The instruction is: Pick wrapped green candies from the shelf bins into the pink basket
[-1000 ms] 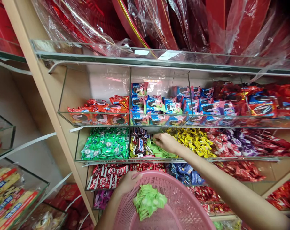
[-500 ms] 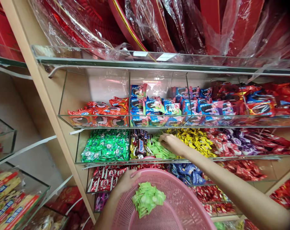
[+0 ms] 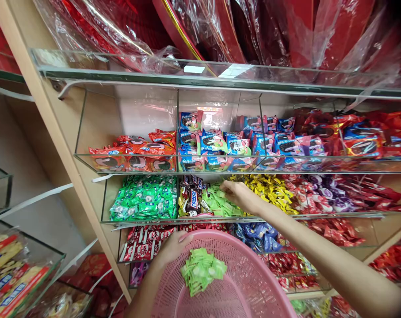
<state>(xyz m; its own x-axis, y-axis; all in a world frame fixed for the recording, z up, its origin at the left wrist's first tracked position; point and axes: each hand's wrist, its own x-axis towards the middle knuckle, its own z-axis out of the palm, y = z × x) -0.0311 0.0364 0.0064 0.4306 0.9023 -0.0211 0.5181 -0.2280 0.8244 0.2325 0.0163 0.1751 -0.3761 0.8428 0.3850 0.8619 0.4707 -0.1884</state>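
My left hand (image 3: 172, 247) grips the rim of a pink plastic basket (image 3: 263, 282) with holes in its wall. A pile of light-green candy packets (image 3: 203, 270) lies inside the basket, towards its left. My right hand (image 3: 238, 194) reaches into a glass shelf compartment, its fingers curled down onto a heap of matching light-green packets (image 3: 218, 201). The fingertips are partly lost among the packets. Left of that heap are dark Snickers bars (image 3: 192, 201); to its right lie yellow-wrapped candies (image 3: 273, 192).
Green-wrapped candies (image 3: 143, 198) fill the compartment at the left. Above, a glass shelf (image 3: 127, 161) holds red and blue cookie packs (image 3: 213, 143). Dark blue sweets (image 3: 256, 236) lie below, behind the basket. A wooden upright (image 3: 54, 132) stands at the left.
The view has shifted slightly, so the shelves sit a little higher. My right hand stays at the light-green packets, and my left hand keeps holding the basket.
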